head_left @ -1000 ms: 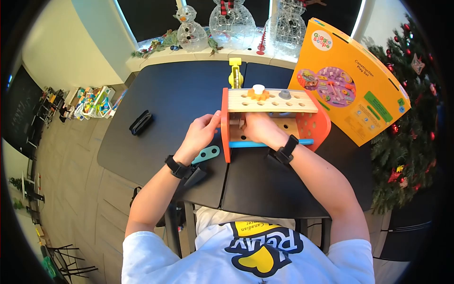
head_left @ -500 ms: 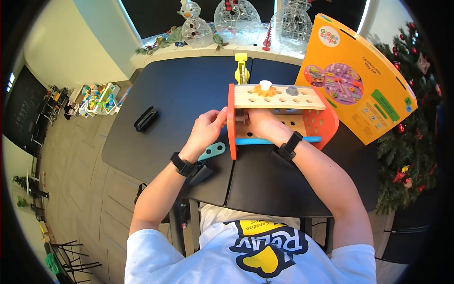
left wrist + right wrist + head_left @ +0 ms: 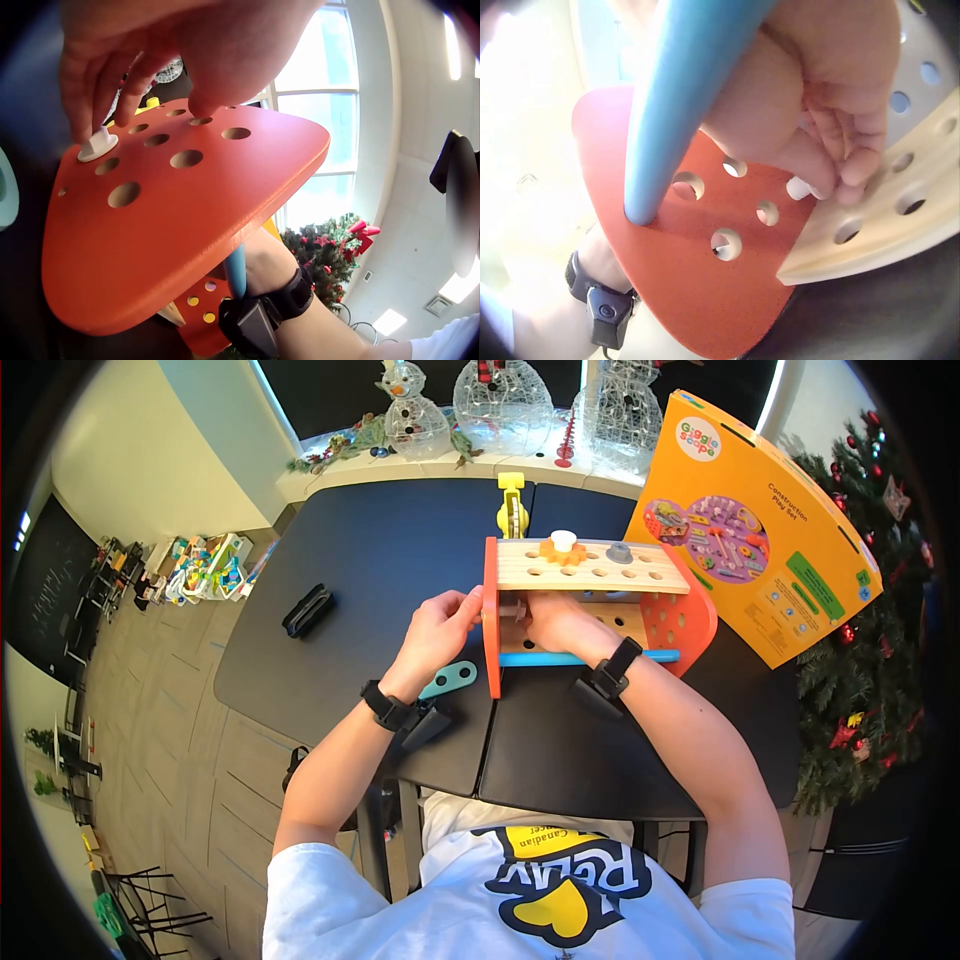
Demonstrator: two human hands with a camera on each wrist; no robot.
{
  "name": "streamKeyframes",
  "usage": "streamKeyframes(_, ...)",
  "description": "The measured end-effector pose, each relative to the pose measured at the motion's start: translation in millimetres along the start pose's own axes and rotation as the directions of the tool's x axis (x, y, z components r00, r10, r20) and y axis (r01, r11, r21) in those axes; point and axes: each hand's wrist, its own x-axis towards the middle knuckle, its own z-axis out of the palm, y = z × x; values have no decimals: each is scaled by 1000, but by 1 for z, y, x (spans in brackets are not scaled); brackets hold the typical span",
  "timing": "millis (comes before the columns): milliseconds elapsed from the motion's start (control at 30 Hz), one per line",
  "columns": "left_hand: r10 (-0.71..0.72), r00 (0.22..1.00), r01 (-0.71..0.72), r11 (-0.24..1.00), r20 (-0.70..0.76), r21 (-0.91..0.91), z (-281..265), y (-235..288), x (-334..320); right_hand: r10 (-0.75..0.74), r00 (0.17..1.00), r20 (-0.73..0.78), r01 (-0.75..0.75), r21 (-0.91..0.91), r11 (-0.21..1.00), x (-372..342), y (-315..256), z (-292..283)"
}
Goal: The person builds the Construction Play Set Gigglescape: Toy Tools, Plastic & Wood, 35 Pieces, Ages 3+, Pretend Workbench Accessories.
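An orange-red side panel (image 3: 195,202) of a wooden toy workbench stands between my hands. On its outer face my left hand (image 3: 438,630) has its fingertips at the head of a white toy bolt (image 3: 98,144). One finger of it rests higher up, over a hole in the panel. Inside the workbench, under the pale wooden top (image 3: 595,572), my right hand (image 3: 562,625) pinches a white piece (image 3: 799,187) close against the inner face of the panel. My fingers partly hide that piece. A blue rod (image 3: 679,112) passes in front of my right hand.
An orange gear (image 3: 562,552) with a white head and a grey nut (image 3: 620,552) sit on the top. A yellow toy (image 3: 512,515) stands behind. A teal perforated strip (image 3: 450,679), a black case (image 3: 308,611) and a large orange box (image 3: 755,530) are on the table.
The head view has shifted slightly, moving the whole scene a little right and up. Both hands stay at the side panel, and my right fingers shift slightly around the piece inside.
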Motion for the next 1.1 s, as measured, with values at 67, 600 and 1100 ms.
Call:
streamKeyframes(67, -2, 1000, 2, 1000, 0, -5, 1, 1, 0, -23, 999, -29, 22, -28, 999, 3, 7, 4)
streamKeyframes(600, -2, 1000, 2, 1000, 2, 10, 1, -1, 3, -6, 1000, -19, 5, -44, 999, 4, 6, 3)
streamKeyframes(1100, -4, 1000, 4, 1000, -6, 12, 3, -7, 7, -19, 999, -30, 20, 14, 1000, 4, 8, 4)
